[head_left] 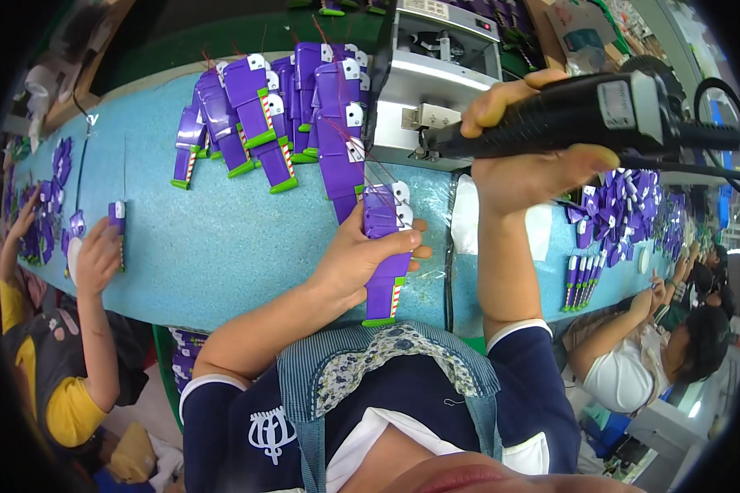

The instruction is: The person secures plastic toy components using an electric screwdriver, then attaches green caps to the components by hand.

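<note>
My left hand (pixel 355 256) is wrapped round a purple plastic toy part (pixel 385 287) above the front of the blue table mat. The part has a green end and a red-and-white striped edge, with thin red wires by its white top. My right hand (pixel 514 177) grips a black electric screwdriver (pixel 563 115) held sideways. Its tip points left, at the front of a grey metal screw feeder (pixel 407 107); whether it touches is too small to tell. Beyond my left hand, more purple parts (pixel 259 103) lie overlapping in rows, wires trailing from them.
Right of the feeder, a pile of purple parts (pixel 625 205) lies near a short row of upright-looking ones (pixel 582 279). A white sheet (pixel 466 218) rests under my right forearm. Co-workers sit at both sides; one person's hand (pixel 99 255) at left is beside a purple piece.
</note>
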